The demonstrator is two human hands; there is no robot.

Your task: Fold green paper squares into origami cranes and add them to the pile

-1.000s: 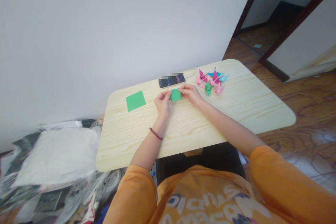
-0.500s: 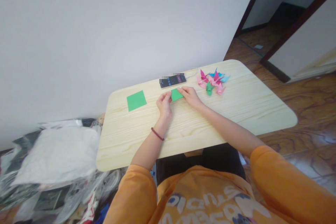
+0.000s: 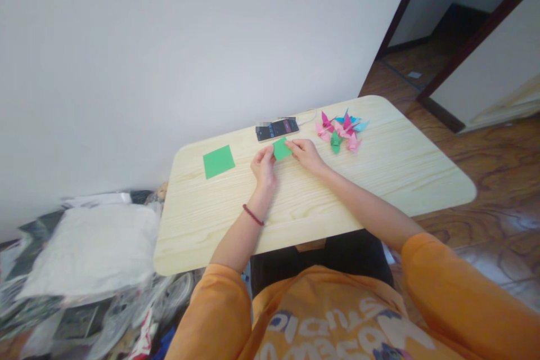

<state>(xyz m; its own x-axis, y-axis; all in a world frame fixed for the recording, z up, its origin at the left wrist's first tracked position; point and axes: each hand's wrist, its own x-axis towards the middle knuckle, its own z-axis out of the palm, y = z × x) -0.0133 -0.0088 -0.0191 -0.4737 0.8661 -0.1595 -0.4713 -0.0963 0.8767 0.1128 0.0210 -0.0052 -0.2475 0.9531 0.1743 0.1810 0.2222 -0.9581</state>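
A small folded piece of green paper (image 3: 281,149) is held between my two hands over the middle of the table. My left hand (image 3: 264,166) pinches its left edge, thumb on top. The fingers of my right hand (image 3: 306,154) grip the upper right edge of the same paper. Left of my hands a flat green paper square (image 3: 219,161) lies on the table. To the right sits a cluster of folded paper cranes (image 3: 347,128) in pink, magenta, blue and green.
A phone (image 3: 277,130) with a lit screen and a white cable lies just beyond my hands. The pale wooden table (image 3: 202,236) stands against a white wall. White and clear plastic bags (image 3: 95,250) are piled at its left, and a doorway opens at the far right.
The green paper has tilted slightly between my fingers, and more of its face shows now. Both hands stay in almost the same place.
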